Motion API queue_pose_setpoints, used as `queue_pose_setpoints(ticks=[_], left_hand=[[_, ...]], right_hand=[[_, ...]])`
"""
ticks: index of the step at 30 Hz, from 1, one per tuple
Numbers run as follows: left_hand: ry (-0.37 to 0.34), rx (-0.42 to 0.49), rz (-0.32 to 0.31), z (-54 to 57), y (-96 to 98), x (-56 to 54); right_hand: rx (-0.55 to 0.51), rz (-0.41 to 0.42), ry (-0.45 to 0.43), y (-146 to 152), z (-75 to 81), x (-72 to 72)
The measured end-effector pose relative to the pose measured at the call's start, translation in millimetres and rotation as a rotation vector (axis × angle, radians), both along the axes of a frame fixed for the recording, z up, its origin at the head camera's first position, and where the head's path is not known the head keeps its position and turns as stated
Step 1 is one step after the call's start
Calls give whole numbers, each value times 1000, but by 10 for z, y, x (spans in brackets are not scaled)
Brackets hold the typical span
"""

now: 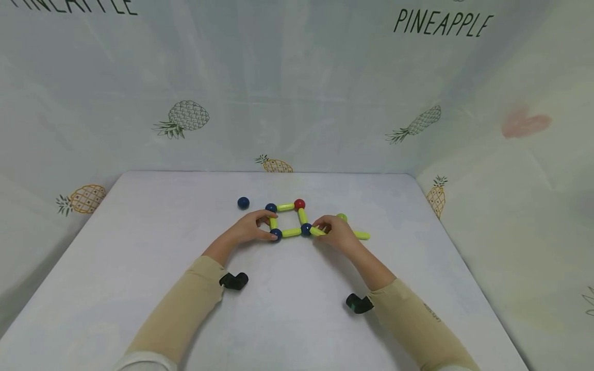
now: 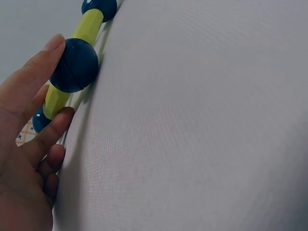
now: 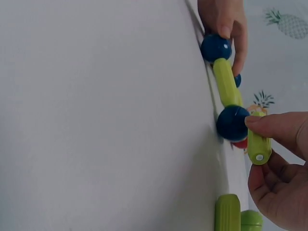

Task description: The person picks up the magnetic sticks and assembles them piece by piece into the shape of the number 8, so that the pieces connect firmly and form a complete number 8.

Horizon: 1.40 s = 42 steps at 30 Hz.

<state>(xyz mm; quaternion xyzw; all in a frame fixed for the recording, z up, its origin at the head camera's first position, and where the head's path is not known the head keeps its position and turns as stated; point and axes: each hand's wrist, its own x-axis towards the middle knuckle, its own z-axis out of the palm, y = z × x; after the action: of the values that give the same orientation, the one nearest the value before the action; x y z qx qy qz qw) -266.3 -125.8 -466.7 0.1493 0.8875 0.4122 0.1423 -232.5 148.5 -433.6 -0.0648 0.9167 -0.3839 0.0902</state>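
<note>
A four-sided frame of yellow-green magnetic rods lies on the table, with blue balls at three corners and a red ball [image 1: 299, 204] at the far right one. My left hand [image 1: 248, 228] holds its left side, thumb on the near left blue ball [image 2: 74, 66] and fingers by the far left blue ball [image 1: 271, 207]. Between thumb and fingers, my right hand [image 1: 337, 233] pinches another magnetic rod [image 3: 260, 144]. One end of this rod is right at the near right blue ball [image 3: 233, 123]; a round metal dot shows on its other end.
A loose blue ball [image 1: 243, 203] lies left of the frame. Beyond my right hand are a green ball [image 1: 342, 217] and another yellow-green rod [image 1: 362, 235]. The white table [image 1: 278, 309] ends at a pineapple-printed cloth [image 1: 301, 103].
</note>
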Motion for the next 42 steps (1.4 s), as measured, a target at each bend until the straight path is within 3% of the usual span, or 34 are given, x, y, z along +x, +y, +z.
queue_pose_setpoints(ticks=[23,32,42], left_hand=[[9,80,-52,-100,-56,-61],[46,90,-71,-77,-61,-37],[33,95,-62,-75,-56,-29]], right_hand=[[-129,117,-31,-417,-145,169],[-168,110,-81,-555,-154,220],[-249,45,-143,-690,-157,282]])
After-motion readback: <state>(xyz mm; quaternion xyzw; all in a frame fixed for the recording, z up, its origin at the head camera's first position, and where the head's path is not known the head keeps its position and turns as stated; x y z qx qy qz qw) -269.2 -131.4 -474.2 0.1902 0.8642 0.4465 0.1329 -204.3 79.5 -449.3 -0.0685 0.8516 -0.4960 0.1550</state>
